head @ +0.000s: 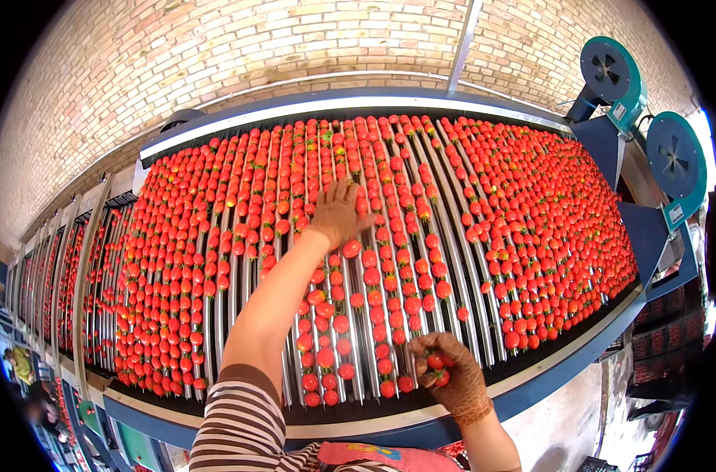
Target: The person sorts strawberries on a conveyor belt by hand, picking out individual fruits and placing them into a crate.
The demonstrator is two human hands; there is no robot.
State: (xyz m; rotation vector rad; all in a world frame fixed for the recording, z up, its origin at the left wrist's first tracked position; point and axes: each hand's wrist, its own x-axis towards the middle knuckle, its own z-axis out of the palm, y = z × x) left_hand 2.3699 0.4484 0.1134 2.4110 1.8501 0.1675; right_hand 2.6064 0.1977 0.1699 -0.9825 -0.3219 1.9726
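My left hand (337,213), in a brown patterned glove, reaches palm down over the middle of a roller conveyor (358,348). Its fingers are stretched out among the small red tomatoes (371,275); I see nothing held, though the palm side is hidden. Near the front edge, my right hand (461,380), gloved alike, curls around a few cherry tomatoes (440,376) with green stems. Rows of tomatoes lie in the grooves between the shiny metal rollers. Some fruit looks yellowish, and a bit of green leaf (325,136) rests among the far rows.
Two teal-rimmed blowers (675,154) stand at the conveyor's right end. A blue frame rail (358,435) runs along my side, and a brick wall (246,41) rises behind. Stacked dark crates (668,339) sit at lower right. Another person (42,401) is at far lower left.
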